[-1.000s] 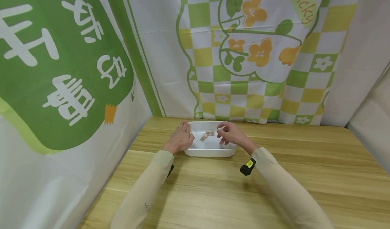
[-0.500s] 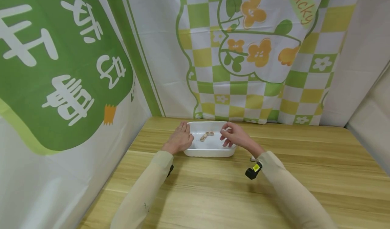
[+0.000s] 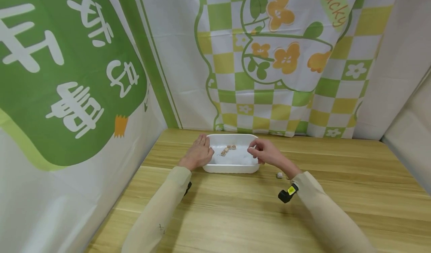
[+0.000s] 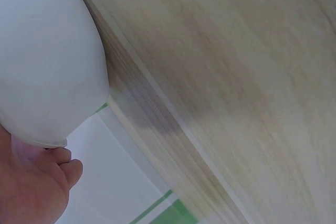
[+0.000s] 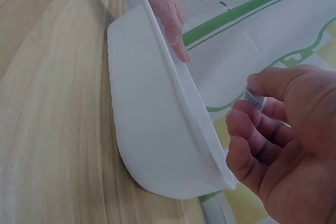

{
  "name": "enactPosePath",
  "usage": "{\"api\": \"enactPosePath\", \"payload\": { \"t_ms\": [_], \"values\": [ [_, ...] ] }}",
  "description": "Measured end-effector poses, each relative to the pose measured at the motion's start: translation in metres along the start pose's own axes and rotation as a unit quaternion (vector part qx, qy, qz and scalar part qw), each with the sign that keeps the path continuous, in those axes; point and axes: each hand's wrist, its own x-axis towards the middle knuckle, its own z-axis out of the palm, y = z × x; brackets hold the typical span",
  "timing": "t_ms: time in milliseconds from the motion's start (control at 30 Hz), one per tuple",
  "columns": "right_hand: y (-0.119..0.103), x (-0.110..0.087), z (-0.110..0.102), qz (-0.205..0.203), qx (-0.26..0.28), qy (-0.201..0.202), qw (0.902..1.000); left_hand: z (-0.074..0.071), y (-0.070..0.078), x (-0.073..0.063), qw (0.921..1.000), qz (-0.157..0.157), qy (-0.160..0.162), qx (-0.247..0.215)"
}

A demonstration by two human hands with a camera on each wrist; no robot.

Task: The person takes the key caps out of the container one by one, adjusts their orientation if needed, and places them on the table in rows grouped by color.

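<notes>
My left hand [image 3: 196, 154] holds the left end of a white tray [image 3: 232, 168], thumb over the inner side of the rim. In the left wrist view, curled fingers [image 4: 67, 167] show right at that rim. Over the tray's right end, my right hand [image 3: 267, 152] pinches a small grey faceted piece [image 5: 254, 99] between thumb and forefinger; its other fingers are loosely bent. Several small tan square blocks [image 3: 226, 150] lie inside the tray, with brown marks on their faces.
A small whitish block [image 3: 279, 175] lies on the wooden table [image 3: 229, 208] right of the tray, near the right wrist. A green-and-yellow checked cloth [image 3: 262, 95] hangs behind the table. Another printed cloth [image 3: 77, 77] hangs along the left side.
My right hand has moved rightward from over the tray's middle to its right end, uncovering the whitish block on the table. The left hand, the tray and the tan blocks stay in place.
</notes>
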Motion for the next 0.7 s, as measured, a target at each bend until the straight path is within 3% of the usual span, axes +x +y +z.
{"api": "enactPosePath", "payload": {
  "t_ms": [300, 700],
  "values": [
    [0.011, -0.014, -0.014, -0.016, 0.003, 0.002, 0.9999, 0.001, 0.0, 0.002, 1.0, 0.001, 0.004, -0.001],
    [0.015, -0.035, -0.028, 0.012, 0.005, -0.001, 0.9999, 0.0, -0.001, 0.001, 1.0, 0.003, 0.002, -0.001]
  ]
}}
